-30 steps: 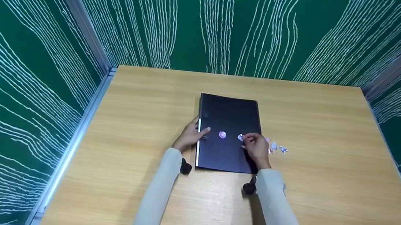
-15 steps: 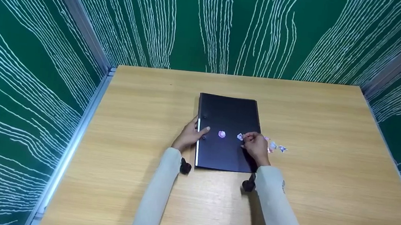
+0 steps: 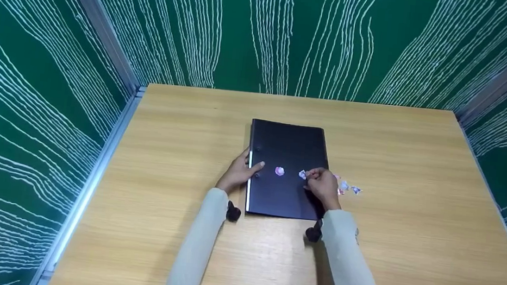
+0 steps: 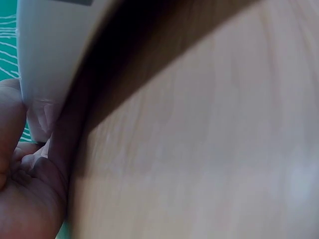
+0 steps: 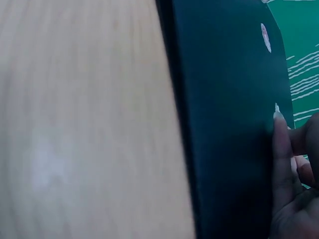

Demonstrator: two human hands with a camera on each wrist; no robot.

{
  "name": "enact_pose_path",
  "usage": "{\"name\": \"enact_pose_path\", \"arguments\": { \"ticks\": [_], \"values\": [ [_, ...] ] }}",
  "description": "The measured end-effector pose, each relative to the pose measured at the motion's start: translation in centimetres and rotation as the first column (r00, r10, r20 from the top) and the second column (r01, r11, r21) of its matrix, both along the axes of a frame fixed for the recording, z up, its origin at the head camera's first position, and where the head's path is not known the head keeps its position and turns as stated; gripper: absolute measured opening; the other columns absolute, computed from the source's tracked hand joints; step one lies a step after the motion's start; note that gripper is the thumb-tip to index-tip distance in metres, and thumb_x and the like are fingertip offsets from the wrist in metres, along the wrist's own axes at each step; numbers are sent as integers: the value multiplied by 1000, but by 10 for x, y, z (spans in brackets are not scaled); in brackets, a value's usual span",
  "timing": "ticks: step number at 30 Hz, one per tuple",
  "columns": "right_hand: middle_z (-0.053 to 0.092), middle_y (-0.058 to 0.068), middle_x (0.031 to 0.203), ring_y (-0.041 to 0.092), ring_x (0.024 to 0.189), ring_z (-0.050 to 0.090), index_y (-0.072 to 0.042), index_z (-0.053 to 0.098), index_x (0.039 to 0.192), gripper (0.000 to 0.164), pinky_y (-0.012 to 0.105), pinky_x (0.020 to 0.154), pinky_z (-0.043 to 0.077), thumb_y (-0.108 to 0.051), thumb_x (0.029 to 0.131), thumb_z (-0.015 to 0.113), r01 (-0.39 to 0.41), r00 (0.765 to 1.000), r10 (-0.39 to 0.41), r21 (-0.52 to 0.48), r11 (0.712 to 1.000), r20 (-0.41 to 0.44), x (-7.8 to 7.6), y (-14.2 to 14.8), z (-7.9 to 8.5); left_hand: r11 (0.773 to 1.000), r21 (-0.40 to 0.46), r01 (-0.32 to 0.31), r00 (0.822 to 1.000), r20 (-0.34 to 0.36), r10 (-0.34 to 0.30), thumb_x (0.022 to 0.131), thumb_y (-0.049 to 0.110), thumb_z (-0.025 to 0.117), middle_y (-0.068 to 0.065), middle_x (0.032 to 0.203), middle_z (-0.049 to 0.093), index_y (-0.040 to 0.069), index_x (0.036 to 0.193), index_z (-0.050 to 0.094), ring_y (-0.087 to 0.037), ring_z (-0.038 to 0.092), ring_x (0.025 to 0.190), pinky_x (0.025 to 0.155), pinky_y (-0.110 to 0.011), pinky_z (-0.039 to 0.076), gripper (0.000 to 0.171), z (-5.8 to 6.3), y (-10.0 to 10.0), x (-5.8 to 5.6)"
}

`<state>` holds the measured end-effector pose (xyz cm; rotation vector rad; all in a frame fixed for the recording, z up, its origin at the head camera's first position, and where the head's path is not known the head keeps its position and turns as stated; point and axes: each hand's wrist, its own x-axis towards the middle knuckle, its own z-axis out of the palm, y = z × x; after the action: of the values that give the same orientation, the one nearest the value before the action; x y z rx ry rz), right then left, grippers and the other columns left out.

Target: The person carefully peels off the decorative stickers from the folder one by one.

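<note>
A black ring binder (image 3: 278,196) lies on the table, its white-edged spine to the left. My left hand (image 3: 236,173) grips that spine edge, thumb on the cover and fingers curled beneath; the left wrist view shows the fingers under the spine (image 4: 55,59). A round pink-and-white sticker (image 3: 279,171) lies flat on the middle of the cover. To its right, my right hand (image 3: 322,186) pinches a small pale sticker (image 3: 302,174) down at the cover. In the right wrist view the fingers hide most of that sticker.
Several more small stickers (image 3: 344,186) lie on the wooden table (image 3: 410,250) just right of the binder, partly behind the right hand. Green panels (image 3: 236,33) with white wavy lines stand around the table's back and sides.
</note>
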<state>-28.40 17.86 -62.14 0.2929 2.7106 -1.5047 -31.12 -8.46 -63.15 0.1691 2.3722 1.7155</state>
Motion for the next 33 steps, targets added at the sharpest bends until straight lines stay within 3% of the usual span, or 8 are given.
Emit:
{"name": "enact_pose_path", "arguments": {
  "ticks": [8,16,21,27,33],
  "values": [
    [58,-8,66,-4,45,58,2,66,93,16,18,53,54,-13,91,62,-8,1000,9,-31,999,25,-3,2,3,1000,21,-4,1000,3,4,97,28,64,-13,151,50,20,160,20,-21,58,129,109,-33,46,77,2,0,0],
    [59,-6,69,-4,45,58,2,67,92,16,19,53,55,-13,90,62,0,1000,0,-13,1000,21,-3,2,0,997,73,-14,1000,28,12,98,25,64,-13,148,53,22,160,22,-20,67,114,95,-31,55,75,2,1,2],
    [59,-4,69,-1,47,59,2,66,91,14,22,54,57,-10,88,60,1,1000,0,-59,998,19,-2,2,0,997,72,-15,999,29,13,98,25,64,-14,145,55,22,159,22,-21,71,102,87,-30,58,75,2,2,2],
    [53,-6,66,0,48,59,2,64,87,15,21,53,56,-11,87,56,9,1000,-9,-79,997,-3,-1,2,0,998,64,-11,1000,23,10,98,24,63,-14,140,61,21,159,24,-16,72,95,84,-29,59,73,1,3,2],
    [54,-3,72,-1,49,59,3,65,92,16,21,55,57,-12,91,60,38,999,-34,-100,994,41,-3,1,0,999,46,-15,1000,25,14,98,26,63,-11,140,61,25,159,24,-16,71,97,86,-29,58,72,3,2,1]
  ]
}}
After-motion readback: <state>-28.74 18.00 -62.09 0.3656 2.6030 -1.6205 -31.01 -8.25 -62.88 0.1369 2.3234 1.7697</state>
